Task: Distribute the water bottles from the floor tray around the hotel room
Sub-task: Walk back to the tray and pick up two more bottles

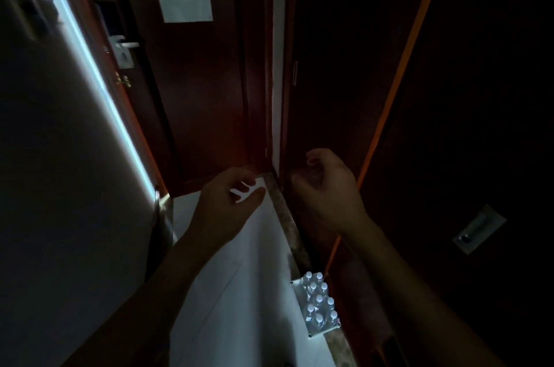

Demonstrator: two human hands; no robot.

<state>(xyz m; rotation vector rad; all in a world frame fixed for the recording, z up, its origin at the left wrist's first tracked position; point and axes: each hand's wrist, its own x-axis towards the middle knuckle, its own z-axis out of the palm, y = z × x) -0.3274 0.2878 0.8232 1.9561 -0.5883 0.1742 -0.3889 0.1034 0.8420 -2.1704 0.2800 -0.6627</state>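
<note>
A white tray [298, 291] sits on the pale floor against the dark wooden wall, holding several clear water bottles [318, 303] with white caps. Both my hands are raised in front of me, well above the tray and far from it. My left hand [227, 205] is held out with relaxed, slightly spread fingers and holds nothing. My right hand [326, 190] hangs in the air with its fingers loosely curled; nothing shows in it. The room is very dark.
A dark wooden door [192, 91] with a metal lever handle [126, 46] and a white notice [184, 2] is ahead. A light wall stands on the left. A dark sliding panel with a recessed metal pull [476, 230] is on the right. A stone threshold strip [287, 217] runs along the floor.
</note>
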